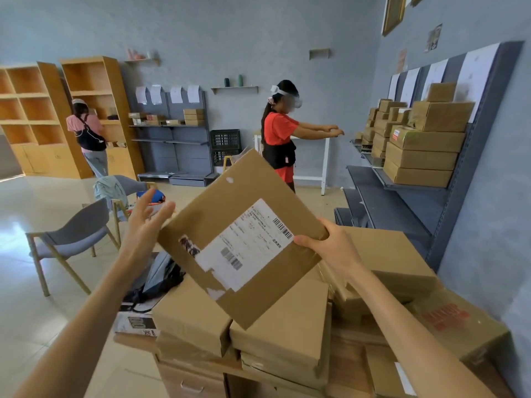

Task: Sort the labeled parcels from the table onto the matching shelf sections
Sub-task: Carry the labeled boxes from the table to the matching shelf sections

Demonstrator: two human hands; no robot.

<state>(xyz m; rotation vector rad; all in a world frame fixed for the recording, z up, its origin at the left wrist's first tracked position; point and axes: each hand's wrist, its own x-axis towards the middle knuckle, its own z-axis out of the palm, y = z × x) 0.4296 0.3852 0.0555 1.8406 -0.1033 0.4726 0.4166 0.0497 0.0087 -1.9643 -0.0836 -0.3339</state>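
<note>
Above desk [138,341] stack, R hand [330,248] fingers pinch parcel [244,239]; L hand [146,219] fingers wide. I read label [244,245] w/ parcel steadied, then shelve.

Two grey upholstered chairs [73,234] stand on the glossy floor at left; the rear chair [126,188] carries a pale garment [110,188]. Wooden bookcases [31,110] line the far-left wall. A black crate [225,146] sits by a white-framed table [324,162]. A dark bag [161,278], possibly a backpack, lies on the floor.
</note>
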